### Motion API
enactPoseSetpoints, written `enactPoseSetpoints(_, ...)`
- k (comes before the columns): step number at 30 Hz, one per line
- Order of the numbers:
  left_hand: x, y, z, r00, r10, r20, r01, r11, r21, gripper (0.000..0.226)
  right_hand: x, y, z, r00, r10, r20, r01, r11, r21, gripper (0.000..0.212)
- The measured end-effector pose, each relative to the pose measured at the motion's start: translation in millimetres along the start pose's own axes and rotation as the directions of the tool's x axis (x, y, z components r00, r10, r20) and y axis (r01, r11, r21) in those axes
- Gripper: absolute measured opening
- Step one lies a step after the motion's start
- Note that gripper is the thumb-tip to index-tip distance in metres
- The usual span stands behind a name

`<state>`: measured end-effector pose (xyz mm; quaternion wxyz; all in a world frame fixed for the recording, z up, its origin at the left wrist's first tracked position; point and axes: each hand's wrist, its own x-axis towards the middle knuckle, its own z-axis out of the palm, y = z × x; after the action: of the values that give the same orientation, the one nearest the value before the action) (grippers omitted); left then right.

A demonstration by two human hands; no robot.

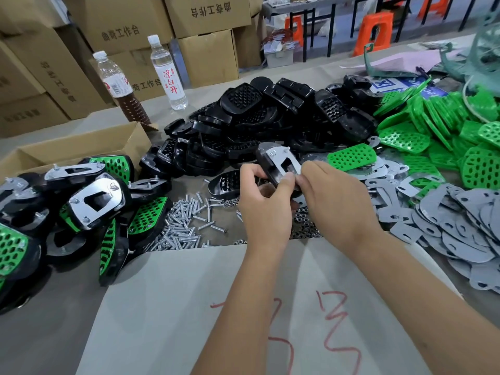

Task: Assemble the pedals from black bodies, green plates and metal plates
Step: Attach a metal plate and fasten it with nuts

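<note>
Black plastic fills the middle of the tabletop point(67, 334): a heap of pedal bodies point(259, 123) piled behind the hands. Both hands meet on one pedal point(273, 163) held just above the tabletop, tilted, its underside up, with a metal plate point(282, 159) lying on it and two screw ends showing at the plate's far edge. The left hand point(263, 201) grips the pedal from the left, fingers curled round its edge and thumb against the plate's near end. The right hand point(335, 196) pinches at that same near end, fingertips touching the plate beside the left thumb; what it pinches is too small to tell. Just below the hands lie loose screws point(184, 223) and a scatter of nuts point(304, 228). Green plates point(438, 123) are heaped at the right, one point(351, 156) lying flat just beyond the right hand. Grey metal plates point(460, 226) spread along the right edge. Finished pedals point(89, 201), green and black with plates on, are stacked at the left, beside an open carton point(81, 147). Two bottles point(167, 74) stand at the far edge, with cardboard boxes point(121, 31) behind.
</note>
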<state>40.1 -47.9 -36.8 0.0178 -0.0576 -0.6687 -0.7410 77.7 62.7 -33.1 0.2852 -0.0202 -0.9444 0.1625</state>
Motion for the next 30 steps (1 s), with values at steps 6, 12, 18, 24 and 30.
enactPoseSetpoints(6, -2, 0, 10, 0.991, -0.130, -0.028, 0.125, 0.984, -0.125, 0.023, -1, -19, 1, 0.986, 0.130, -0.103, -0.143, 0.981, -0.130, 0.031)
enactPoseSetpoints(12, -7, -1, 15, 0.989, -0.127, -0.075, 0.118, 0.986, -0.120, 0.024, -2, -20, 7, 0.961, 0.273, -0.051, -0.277, 0.951, -0.139, 0.039)
enactPoseSetpoints(18, -2, 3, 7, 0.968, -0.190, -0.161, 0.161, 0.971, -0.179, 0.031, -2, 2, -7, 0.997, -0.076, 0.009, 0.072, 0.973, 0.218, 0.023)
enactPoseSetpoints(24, 9, 7, -9, 0.997, -0.073, -0.019, 0.072, 0.996, -0.059, 0.028, 4, 17, 3, 0.991, -0.062, -0.122, 0.098, 0.943, 0.318, 0.016)
enactPoseSetpoints(30, 27, 6, -34, 0.981, -0.071, -0.183, 0.081, 0.995, 0.050, 0.024, 0, 29, 4, 0.954, 0.287, 0.088, -0.247, 0.583, 0.774, 0.016)
